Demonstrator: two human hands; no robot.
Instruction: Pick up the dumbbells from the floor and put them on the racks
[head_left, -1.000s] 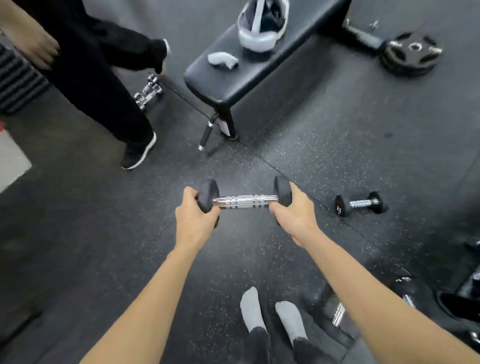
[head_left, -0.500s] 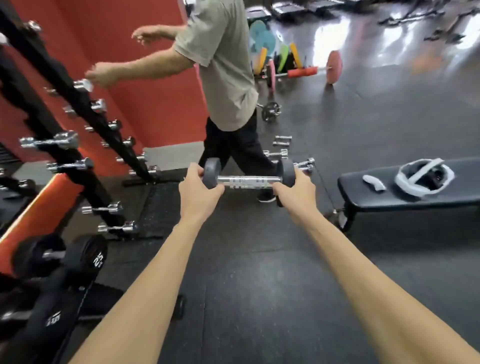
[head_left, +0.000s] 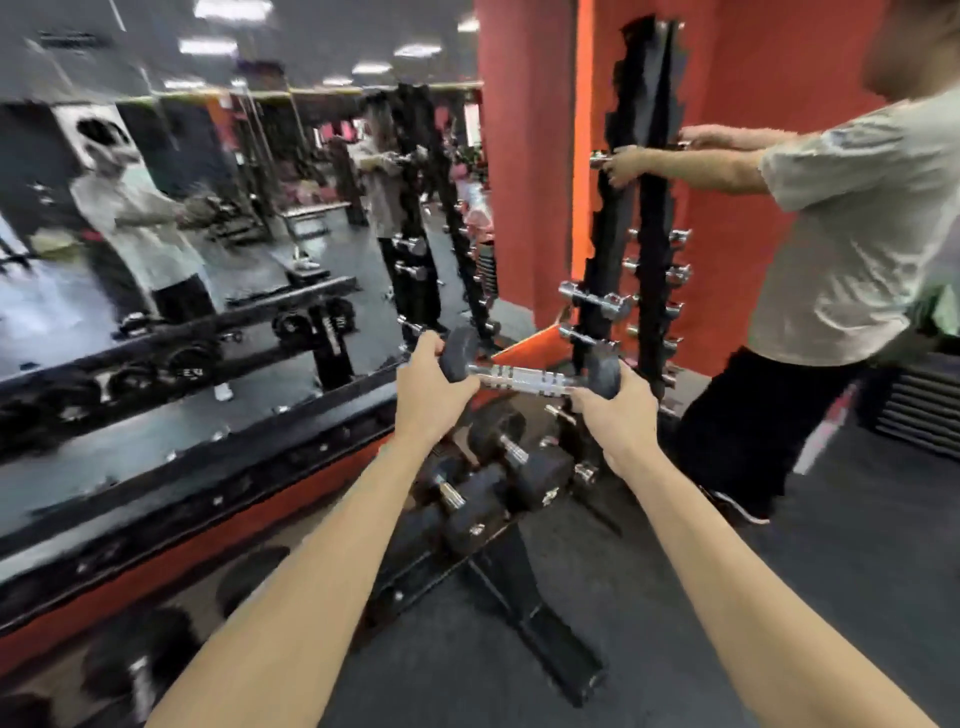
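Observation:
A small black dumbbell with a chrome handle hangs level in front of me. My left hand grips its left head and my right hand grips its right head. Directly below it a low black rack carries several black hex dumbbells. Behind it a tall vertical rack holds small chrome dumbbells on its pegs.
Another person in a light shirt stands close on the right with both hands on the tall rack. A mirror wall fills the left, a red wall the back. Dark rubber floor lies at the lower right.
My view has swung from the floor and bench round to the racks and mirror. The dumbbell stays held by both hands and now hangs above the low rack.

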